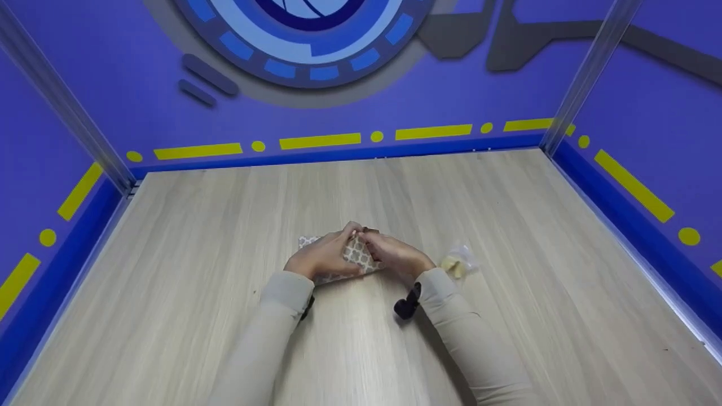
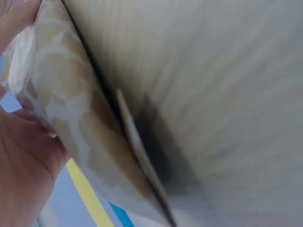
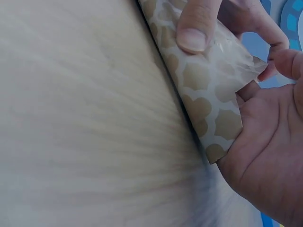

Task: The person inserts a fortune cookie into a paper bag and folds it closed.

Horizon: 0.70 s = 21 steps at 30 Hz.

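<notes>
A flat packet (image 1: 356, 252) with a beige and white lattice pattern is tilted up off the tabletop between both hands. My left hand (image 1: 327, 256) grips it from the left, its thumb pressed on the patterned face near the lower edge. At the packet's right end is my right hand (image 1: 399, 254), its palm beside the corner and its fingers curled at the far edge, close to the left fingertips. In the right wrist view a crinkled, whitish see-through flap (image 3: 244, 71) sticks out by these fingers. A thin loose edge (image 2: 139, 146) hangs along the packet's underside in the left wrist view.
A small clear plastic bag (image 1: 458, 262) with pale yellow pieces lies on the wooden tabletop (image 1: 197, 293), just right of the right wrist. Blue printed panels (image 1: 316, 124) with yellow dashes wall in the back and both sides.
</notes>
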Available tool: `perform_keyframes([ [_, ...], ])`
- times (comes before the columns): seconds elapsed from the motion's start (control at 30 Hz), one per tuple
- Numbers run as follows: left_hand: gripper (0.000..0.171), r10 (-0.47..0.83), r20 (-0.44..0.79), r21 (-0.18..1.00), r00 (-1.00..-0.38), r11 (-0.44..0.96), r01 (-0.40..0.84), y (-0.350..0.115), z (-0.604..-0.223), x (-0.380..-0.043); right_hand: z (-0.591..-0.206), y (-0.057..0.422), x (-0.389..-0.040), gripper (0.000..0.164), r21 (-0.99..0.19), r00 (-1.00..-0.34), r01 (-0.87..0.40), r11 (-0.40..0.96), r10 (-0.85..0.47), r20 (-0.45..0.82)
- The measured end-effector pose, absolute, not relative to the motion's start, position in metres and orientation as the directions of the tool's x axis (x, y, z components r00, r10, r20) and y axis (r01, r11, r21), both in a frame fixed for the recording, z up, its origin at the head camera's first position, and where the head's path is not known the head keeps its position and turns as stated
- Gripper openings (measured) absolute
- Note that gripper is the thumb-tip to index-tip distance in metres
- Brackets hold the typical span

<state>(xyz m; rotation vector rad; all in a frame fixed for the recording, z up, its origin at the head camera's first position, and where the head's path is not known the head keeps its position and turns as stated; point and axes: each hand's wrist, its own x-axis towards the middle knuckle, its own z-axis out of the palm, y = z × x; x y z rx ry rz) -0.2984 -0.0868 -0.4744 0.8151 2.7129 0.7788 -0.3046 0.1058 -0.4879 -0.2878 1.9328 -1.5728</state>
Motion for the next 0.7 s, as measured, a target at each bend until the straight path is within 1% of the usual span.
perform_keyframes([
  [0.1,0.068,0.555,-0.039,0.541,-0.831,0.711,0.449,-0.087,-0.474,-0.297,-0.487,0.109,-0.303,0.035,-0.948,-0.790,0.168,0.268,-0.538,-0.293],
  [0.17,0.068,0.551,-0.044,0.544,-0.833,0.713,0.443,-0.086,-0.474,-0.297,-0.487,0.110,-0.301,0.028,-0.954,-0.800,0.153,0.258,-0.534,-0.273],
  [0.23,0.068,0.549,-0.050,0.550,-0.835,0.713,0.436,-0.086,-0.475,-0.297,-0.486,0.111,-0.300,0.022,-0.957,-0.801,0.157,0.242,-0.536,-0.267],
  [0.3,0.068,0.548,-0.056,0.558,-0.835,0.711,0.429,-0.086,-0.475,-0.297,-0.484,0.112,-0.300,0.021,-0.958,-0.792,0.176,0.226,-0.546,-0.274],
  [0.4,0.069,0.551,-0.058,0.567,-0.833,0.705,0.426,-0.087,-0.475,-0.296,-0.481,0.114,-0.301,0.029,-0.959,-0.773,0.162,0.233,-0.574,-0.270],
  [0.53,0.070,0.551,-0.056,0.561,-0.833,0.708,0.430,-0.087,-0.476,-0.296,-0.476,0.120,-0.303,0.043,-0.950,-0.768,0.096,0.298,-0.584,-0.261],
  [0.7,0.071,0.555,-0.065,0.565,-0.829,0.706,0.428,-0.087,-0.476,-0.296,-0.468,0.128,-0.306,0.043,-0.943,-0.757,0.045,0.329,-0.605,-0.247],
])
